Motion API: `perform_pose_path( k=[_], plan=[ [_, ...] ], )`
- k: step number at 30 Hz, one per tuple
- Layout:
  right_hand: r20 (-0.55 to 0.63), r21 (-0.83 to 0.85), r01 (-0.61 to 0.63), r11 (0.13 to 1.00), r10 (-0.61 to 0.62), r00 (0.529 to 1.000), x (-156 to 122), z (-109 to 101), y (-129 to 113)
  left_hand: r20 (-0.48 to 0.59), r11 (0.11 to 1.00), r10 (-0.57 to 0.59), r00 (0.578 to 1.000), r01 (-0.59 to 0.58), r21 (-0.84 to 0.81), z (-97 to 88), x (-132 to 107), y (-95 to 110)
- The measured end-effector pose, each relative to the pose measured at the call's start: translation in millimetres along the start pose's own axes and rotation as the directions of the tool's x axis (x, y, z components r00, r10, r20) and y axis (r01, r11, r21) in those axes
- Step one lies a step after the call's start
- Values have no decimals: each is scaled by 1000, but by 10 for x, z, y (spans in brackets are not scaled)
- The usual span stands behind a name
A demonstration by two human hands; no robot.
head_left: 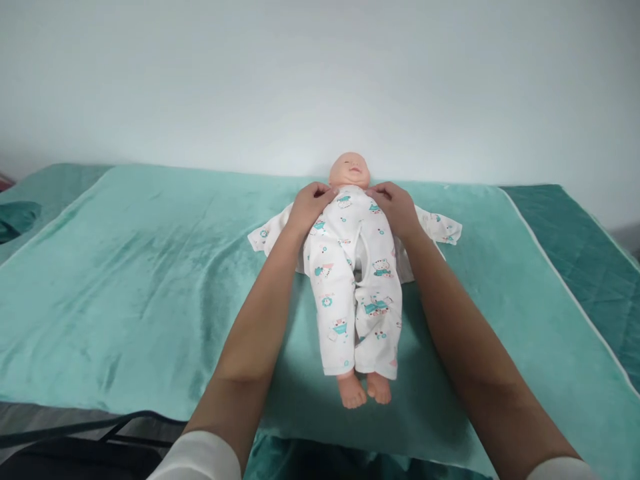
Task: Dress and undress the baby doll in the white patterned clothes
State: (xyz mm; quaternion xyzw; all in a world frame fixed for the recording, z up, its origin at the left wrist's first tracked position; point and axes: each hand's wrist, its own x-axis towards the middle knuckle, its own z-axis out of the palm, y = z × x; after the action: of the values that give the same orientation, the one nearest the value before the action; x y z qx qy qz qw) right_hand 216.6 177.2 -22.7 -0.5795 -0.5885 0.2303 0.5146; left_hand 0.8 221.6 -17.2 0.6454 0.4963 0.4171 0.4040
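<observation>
A baby doll (350,170) lies on its back on a light teal blanket (150,280), head toward the wall, bare feet toward me. It wears a white romper (345,280) printed with small teal animals, the front partly open at the middle. My left hand (310,207) pinches the romper fabric at the doll's shoulder on the left of the picture. My right hand (397,208) pinches the fabric at the other shoulder, beside the neck. The fingers of both hands are closed on cloth.
The blanket covers a bed that stands against a plain pale wall. A darker teal quilt (590,260) shows along the right side. More dark teal cloth (17,220) lies at the far left edge. Black straps (100,427) show below the bed's near edge.
</observation>
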Motion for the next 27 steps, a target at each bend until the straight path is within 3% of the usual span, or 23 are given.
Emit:
perform_pose_path(
  k=[2, 5, 8, 12, 16, 22, 24, 27],
  plan=[
    [53, 15, -78, 997, 77, 996, 73, 6, 19, 71, 997, -44, 996, 48, -65, -22, 6, -43],
    [142, 58, -123, 991, 114, 983, 116, -40, 23, 166, 992, -7, 986, 27, -120, -71, -27, -119],
    [256, 22, -90, 996, 82, 963, 155, -67, 6, 124, 989, 43, 991, -24, -146, -71, 2, -198],
    [133, -45, -50, 998, 55, 990, 217, 34, 26, -68, 996, 18, 998, -24, -87, -5, 144, -317],
    [-28, -59, -71, 996, 69, 997, 153, 110, 55, -77, 994, 82, 994, -87, -70, 45, 157, -391],
    [-92, 54, 96, 994, -91, 992, -493, -58, -234, -72, 968, 246, 967, -249, -33, 10, -251, -452],
    [-43, 0, 227, 974, -227, 973, -804, -104, -383, -104, 964, 267, 958, -267, 16, -21, -445, -473],
    [134, -78, 369, 926, -357, 925, -1264, -128, -558, -150, 963, 268, 952, -259, 75, -53, -753, -491]
  ],
)
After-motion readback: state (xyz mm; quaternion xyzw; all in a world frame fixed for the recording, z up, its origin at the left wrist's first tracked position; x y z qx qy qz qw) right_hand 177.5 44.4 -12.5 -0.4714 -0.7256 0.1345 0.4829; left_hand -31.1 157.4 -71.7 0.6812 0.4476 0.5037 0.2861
